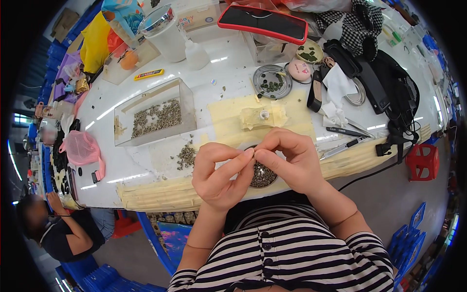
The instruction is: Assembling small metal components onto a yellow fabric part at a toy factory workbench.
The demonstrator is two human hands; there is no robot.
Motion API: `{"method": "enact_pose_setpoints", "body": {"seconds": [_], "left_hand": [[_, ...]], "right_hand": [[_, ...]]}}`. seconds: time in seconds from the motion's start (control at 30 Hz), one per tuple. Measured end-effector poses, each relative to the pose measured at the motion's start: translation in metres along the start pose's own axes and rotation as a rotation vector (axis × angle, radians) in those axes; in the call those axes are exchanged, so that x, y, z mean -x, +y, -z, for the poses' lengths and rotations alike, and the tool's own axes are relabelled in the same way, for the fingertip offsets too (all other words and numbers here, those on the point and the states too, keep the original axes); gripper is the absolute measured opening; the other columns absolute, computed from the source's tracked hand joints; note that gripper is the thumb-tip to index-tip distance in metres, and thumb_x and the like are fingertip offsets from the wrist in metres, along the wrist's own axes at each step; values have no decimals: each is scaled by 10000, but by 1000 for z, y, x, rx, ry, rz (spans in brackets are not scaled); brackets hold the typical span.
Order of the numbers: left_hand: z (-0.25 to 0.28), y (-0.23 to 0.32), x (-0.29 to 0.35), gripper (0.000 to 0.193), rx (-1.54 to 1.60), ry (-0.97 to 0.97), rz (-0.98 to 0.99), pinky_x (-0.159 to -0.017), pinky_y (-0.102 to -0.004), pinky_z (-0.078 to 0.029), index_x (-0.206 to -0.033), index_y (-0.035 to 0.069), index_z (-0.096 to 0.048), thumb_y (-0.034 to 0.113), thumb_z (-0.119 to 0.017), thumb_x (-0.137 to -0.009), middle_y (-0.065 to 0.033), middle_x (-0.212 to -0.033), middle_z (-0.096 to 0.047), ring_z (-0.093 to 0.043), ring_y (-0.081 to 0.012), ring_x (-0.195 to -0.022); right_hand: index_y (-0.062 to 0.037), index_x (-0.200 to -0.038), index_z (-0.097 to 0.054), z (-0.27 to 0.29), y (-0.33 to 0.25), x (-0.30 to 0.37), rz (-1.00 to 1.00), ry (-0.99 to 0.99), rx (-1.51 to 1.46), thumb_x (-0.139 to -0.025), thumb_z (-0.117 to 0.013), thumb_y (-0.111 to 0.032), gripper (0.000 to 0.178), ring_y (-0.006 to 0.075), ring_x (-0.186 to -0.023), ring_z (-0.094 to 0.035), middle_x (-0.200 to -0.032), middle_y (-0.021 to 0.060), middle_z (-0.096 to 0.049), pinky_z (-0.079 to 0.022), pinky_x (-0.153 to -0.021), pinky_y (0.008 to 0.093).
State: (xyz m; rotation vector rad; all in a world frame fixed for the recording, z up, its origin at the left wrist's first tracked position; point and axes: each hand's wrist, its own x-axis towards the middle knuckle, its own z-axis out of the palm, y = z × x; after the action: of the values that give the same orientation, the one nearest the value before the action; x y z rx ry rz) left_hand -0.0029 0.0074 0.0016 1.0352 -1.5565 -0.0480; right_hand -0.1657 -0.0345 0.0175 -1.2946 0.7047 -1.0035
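Observation:
My left hand (221, 176) and my right hand (293, 161) meet at the table's near edge, thumbs and forefingers pinched together. Whatever sits between the fingertips is too small to make out. Right below them, partly hidden by the hands, is a round dish (263, 179) of small grey-brown metal-looking pieces. A loose heap of similar pieces (186, 156) lies just left of my left hand. Beyond it stands a clear rectangular box (188, 108) with more of them spread inside. Ahead of my hands, a tape-wrapped block (250, 118) with a small white ring on top rests on yellowish tape.
A metal dish (256, 87) of dark green pieces stands farther back, near a red-cased phone (262, 23). Tweezers (344, 131) and a black strap lie to the right. A pink mesh basket (81, 147) is at left. Someone else (73, 233) sits at lower left; a red stool (422, 162) stands right.

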Motion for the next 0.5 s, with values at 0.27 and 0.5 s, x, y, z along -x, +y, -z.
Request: {"method": "enact_pose_setpoints", "body": {"seconds": [0.27, 0.5], "left_hand": [[-4, -2, 2, 331, -15, -15, -7, -625, -307, -423, -932, 64, -745, -65, -797, -632, -22, -831, -648, -577, -190, -710], [0, -4, -5, 298, 80, -44, -80, -666, -321, -393, -916, 97, -747, -16, -803, -645, -2, -851, -662, -573, -183, -721]], "right_hand": [[-16, -867, -672, 2, -5, -1, 395, 65, 517, -843, -718, -20, 52, 134, -695, -546, -796, 49, -633, -439, -638, 261], [28, -938, -632, 8, -8, 5, -196, -151, -277, -971, -619, -79, 113, 24, -807, -539, -850, -6, -619, -453, -699, 207]]}}
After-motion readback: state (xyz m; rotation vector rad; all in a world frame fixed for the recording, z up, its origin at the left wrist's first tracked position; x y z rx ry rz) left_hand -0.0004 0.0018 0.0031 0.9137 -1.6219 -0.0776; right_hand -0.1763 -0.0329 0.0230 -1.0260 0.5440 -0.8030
